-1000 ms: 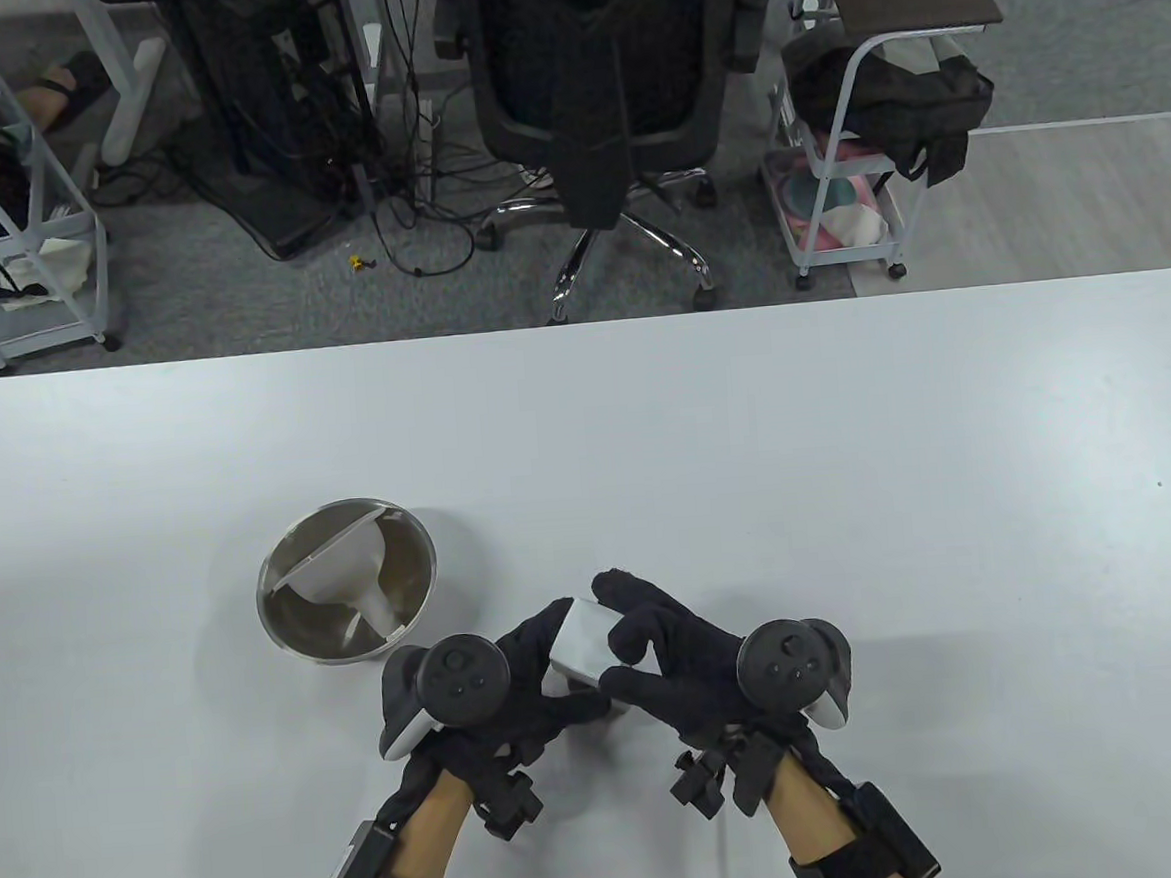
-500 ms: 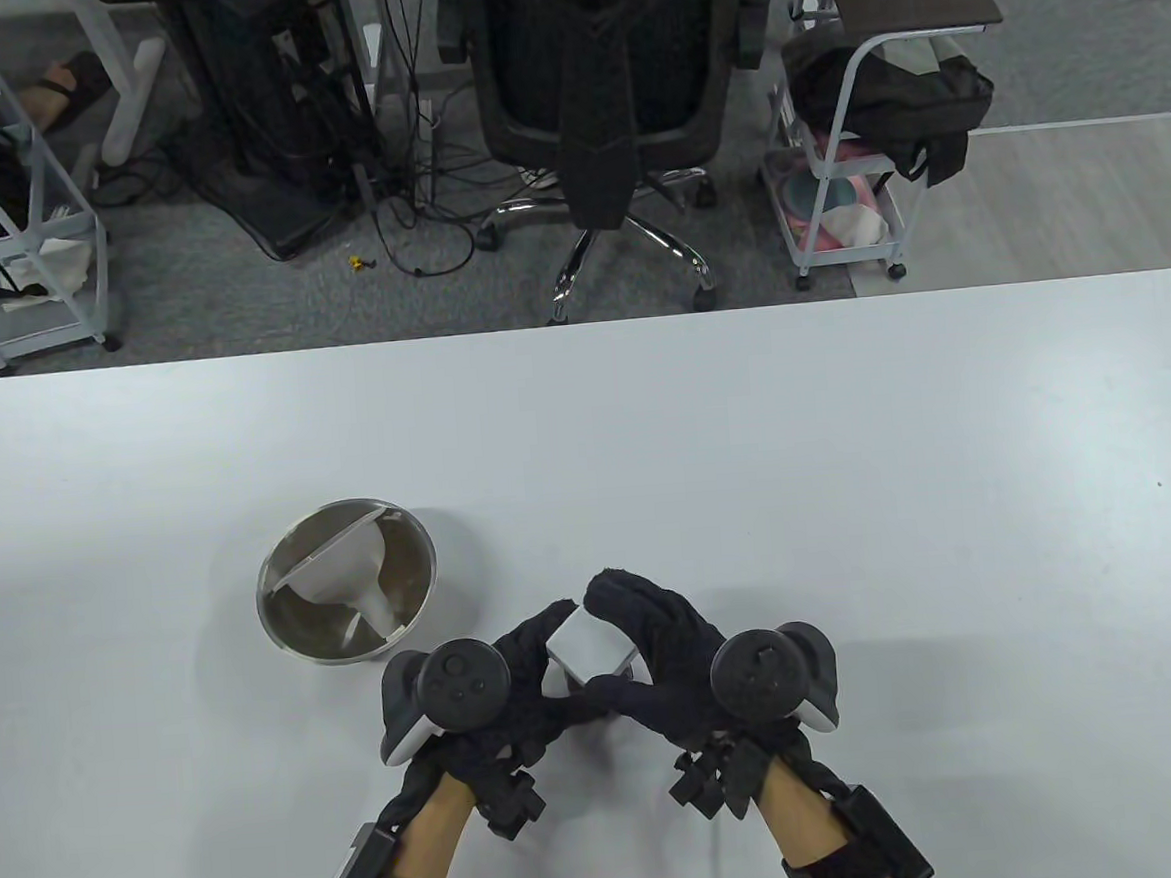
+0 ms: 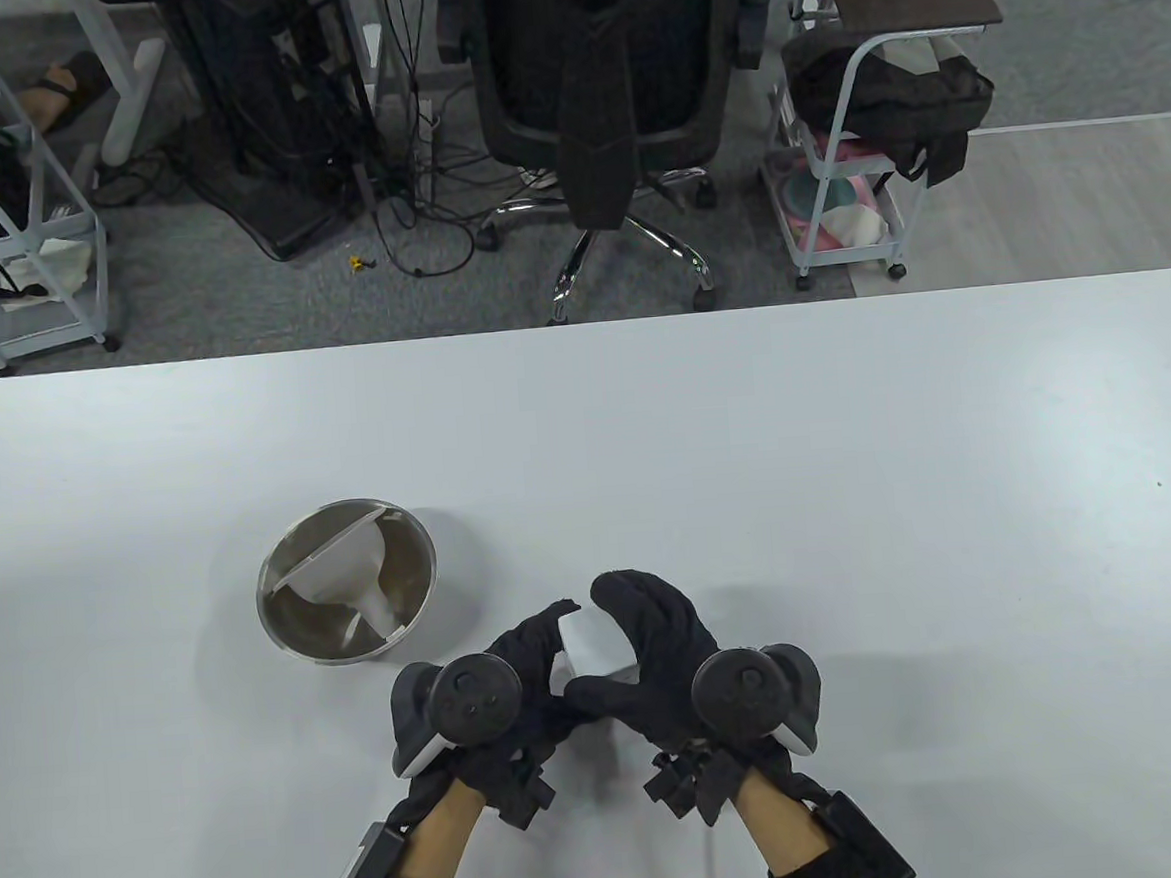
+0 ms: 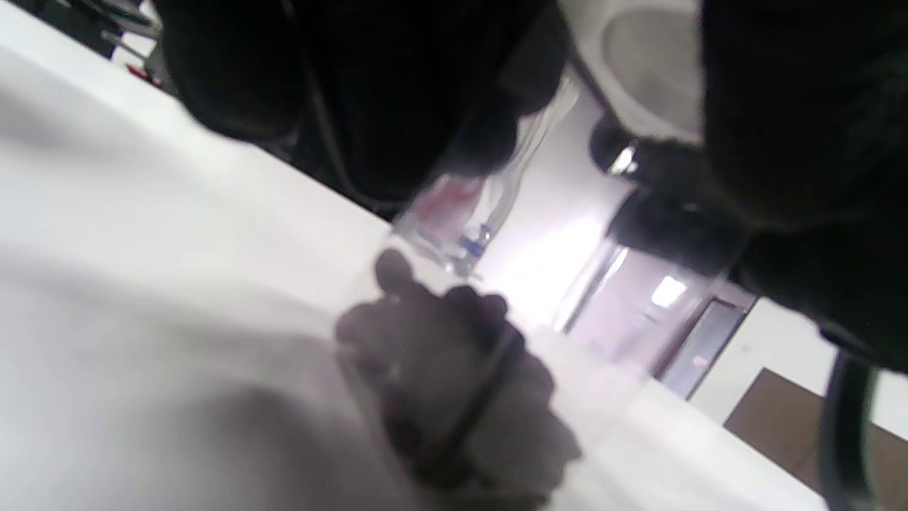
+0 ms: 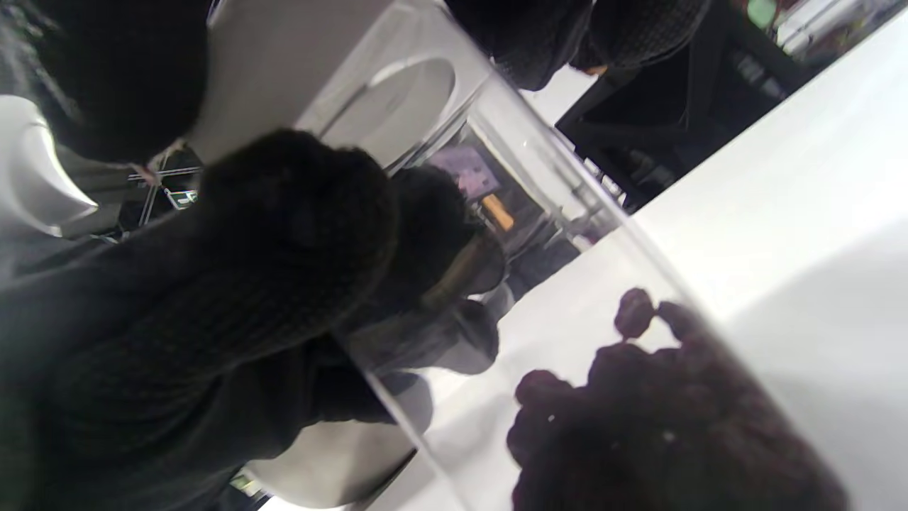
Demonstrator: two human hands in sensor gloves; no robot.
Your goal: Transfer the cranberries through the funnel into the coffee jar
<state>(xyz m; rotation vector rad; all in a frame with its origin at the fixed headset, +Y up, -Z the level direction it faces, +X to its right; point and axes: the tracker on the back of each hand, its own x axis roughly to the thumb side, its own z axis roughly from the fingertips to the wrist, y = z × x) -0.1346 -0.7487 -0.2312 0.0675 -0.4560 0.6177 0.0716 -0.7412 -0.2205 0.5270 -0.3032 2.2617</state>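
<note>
Coffee jar (image 3: pixel 592 649): clear glass body w/ white lid, lower centre of table view, held between both hands just above or on the tabletop (image 3: pixel 850 501); contact w/ surface not visible. Right wrist view shows jar wall (image 5: pixel 539 213) running diagonally across frame, white lid at upper left.

Cranberries (image 5: pixel 660 419): dark clump inside jar, lower right of right wrist view, seen thru the glass. Same clump in left wrist view (image 4: pixel 454 383), lower centre, blurred.

Left hand (image 3: pixel 522 679): fingers wrapped round jar's left side and lower body. Tracker on back of hand at lower left of the jar.

Right hand (image 3: pixel 651 655): fingers (image 3: pixel 625 597) curled over the lid's top and right side, thumb below at lid edge. Grasping the lid. Right wrist view: gloved fingers (image 5: pixel 284 234) pressed on glass and lid, mid left.

Funnel (image 3: pixel 339 571): white, lying tilted inside steel bowl (image 3: pixel 282 621), spout toward bowl's lower right rim. Bowl sits on tabletop left of centre, up-left of the hands, near but apart from left hand.

Beyond far tabletop edge, top of frame: black office chair (image 3: pixel 611 86), white wire carts either side, cables on grey floor.
</note>
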